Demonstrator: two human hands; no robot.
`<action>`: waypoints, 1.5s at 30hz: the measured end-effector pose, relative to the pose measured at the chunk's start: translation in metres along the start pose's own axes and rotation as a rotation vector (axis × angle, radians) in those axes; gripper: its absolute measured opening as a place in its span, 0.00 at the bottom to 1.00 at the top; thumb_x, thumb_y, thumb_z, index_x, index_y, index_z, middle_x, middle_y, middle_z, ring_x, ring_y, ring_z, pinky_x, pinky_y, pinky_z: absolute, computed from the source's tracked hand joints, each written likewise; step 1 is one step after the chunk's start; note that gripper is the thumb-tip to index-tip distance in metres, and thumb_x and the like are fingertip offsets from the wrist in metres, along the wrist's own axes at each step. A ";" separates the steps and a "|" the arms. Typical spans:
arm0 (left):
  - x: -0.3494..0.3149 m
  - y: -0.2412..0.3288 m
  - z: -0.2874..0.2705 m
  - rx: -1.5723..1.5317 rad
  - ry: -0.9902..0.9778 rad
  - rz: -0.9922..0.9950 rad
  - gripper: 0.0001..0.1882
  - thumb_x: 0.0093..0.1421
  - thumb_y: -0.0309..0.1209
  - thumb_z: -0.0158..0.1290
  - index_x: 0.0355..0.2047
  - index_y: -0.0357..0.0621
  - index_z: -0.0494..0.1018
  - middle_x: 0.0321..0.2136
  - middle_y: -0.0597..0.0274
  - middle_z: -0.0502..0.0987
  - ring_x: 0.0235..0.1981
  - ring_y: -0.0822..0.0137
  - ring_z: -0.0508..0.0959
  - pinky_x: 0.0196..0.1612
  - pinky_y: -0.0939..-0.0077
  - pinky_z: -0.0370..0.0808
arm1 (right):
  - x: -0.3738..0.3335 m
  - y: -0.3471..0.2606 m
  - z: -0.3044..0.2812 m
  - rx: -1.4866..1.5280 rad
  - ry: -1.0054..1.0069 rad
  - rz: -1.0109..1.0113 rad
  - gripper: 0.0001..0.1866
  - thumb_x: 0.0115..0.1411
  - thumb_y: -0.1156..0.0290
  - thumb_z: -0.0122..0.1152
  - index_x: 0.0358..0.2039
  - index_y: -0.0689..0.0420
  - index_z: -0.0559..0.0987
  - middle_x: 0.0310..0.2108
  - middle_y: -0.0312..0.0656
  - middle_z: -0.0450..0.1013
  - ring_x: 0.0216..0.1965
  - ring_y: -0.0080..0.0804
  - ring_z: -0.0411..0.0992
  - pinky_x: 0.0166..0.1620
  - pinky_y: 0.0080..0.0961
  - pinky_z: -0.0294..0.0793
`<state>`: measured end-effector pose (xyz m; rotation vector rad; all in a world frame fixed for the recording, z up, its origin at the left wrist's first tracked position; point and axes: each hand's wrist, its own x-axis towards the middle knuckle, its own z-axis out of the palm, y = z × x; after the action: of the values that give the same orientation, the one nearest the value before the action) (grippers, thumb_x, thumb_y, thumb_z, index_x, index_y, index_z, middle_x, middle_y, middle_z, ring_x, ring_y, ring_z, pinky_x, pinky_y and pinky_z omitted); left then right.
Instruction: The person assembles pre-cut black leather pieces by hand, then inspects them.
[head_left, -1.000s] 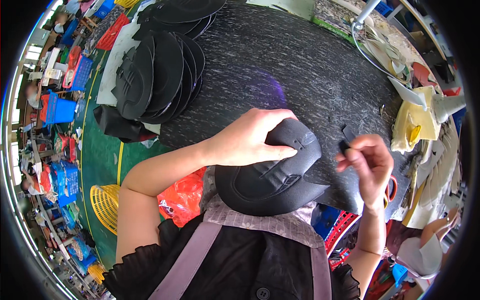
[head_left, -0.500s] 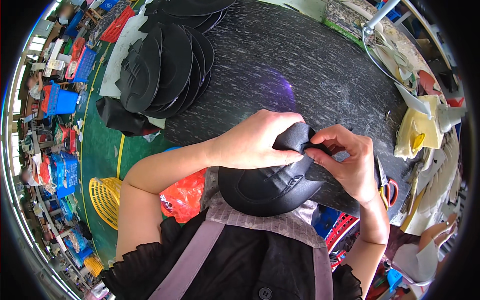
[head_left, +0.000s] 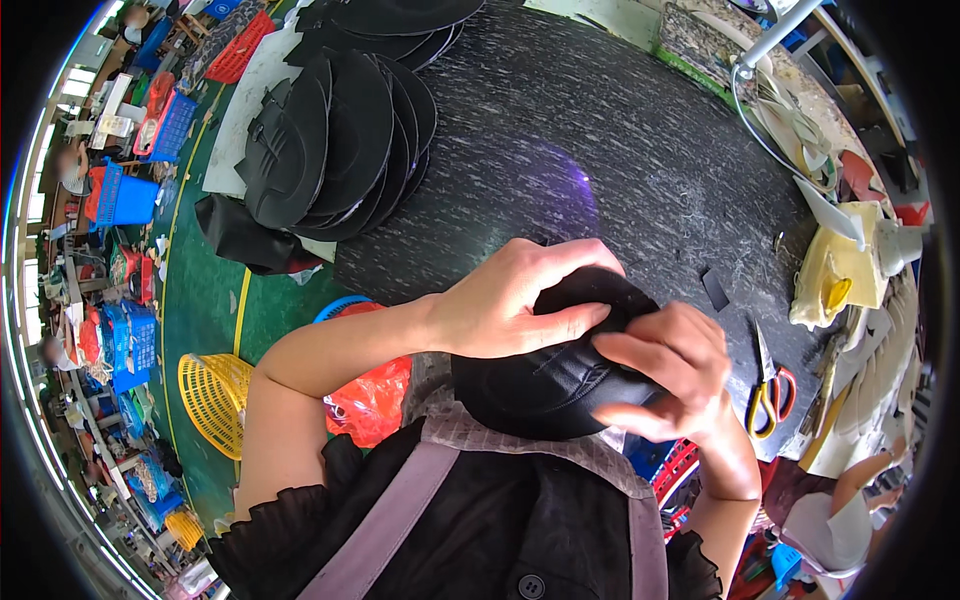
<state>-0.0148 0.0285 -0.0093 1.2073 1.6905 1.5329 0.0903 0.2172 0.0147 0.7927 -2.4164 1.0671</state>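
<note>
A black leather shoe upper [head_left: 530, 385] rests against my apron, at the table's near edge. My left hand [head_left: 520, 305] grips its upper end, thumb on top and fingers round the far side. My right hand [head_left: 670, 370] lies over the right side of the upper, fingers curled onto it and thumb lower down. Its palm hides part of the stitched decoration. To the right of that hand, scissors [head_left: 768, 385] with orange and yellow handles lie on the table. A small black strip [head_left: 715, 289] lies just beyond the right hand.
Stacked black shoe uppers [head_left: 340, 140] stand at the table's far left. A yellow foam block [head_left: 835, 270] and pale pieces lie along the right edge, under a metal lamp arm [head_left: 780, 35]. On the green floor are a yellow basket [head_left: 215, 400] and red plastic bag [head_left: 370, 395].
My right hand has let go of its pinch at the far tip and moved down over the upper's right side. The scissors and black strip now show. The left hand has shifted slightly nearer.
</note>
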 end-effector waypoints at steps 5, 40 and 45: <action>0.003 0.005 0.001 0.110 0.011 0.124 0.13 0.54 0.24 0.56 0.41 0.38 0.70 0.30 0.59 0.76 0.30 0.71 0.77 0.34 0.79 0.71 | 0.010 0.012 -0.017 0.575 0.075 0.802 0.13 0.64 0.65 0.53 0.33 0.64 0.76 0.30 0.37 0.72 0.31 0.21 0.67 0.36 0.19 0.65; 0.000 0.002 -0.006 0.106 0.012 -0.039 0.11 0.62 0.26 0.50 0.43 0.34 0.70 0.32 0.55 0.76 0.33 0.69 0.78 0.35 0.76 0.72 | -0.007 0.005 0.000 0.099 0.302 0.385 0.24 0.53 0.56 0.66 0.43 0.60 0.75 0.44 0.46 0.70 0.39 0.37 0.73 0.43 0.33 0.72; 0.000 0.003 -0.001 -0.021 0.035 -0.107 0.13 0.61 0.27 0.52 0.44 0.33 0.70 0.31 0.58 0.77 0.32 0.75 0.77 0.35 0.80 0.73 | -0.011 0.005 0.009 -0.438 0.157 0.025 0.18 0.41 0.73 0.73 0.34 0.59 0.77 0.38 0.45 0.71 0.29 0.34 0.71 0.29 0.26 0.69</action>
<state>-0.0148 0.0276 -0.0059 1.0675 1.7278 1.5118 0.0947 0.2168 -0.0001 0.5099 -2.3996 0.5473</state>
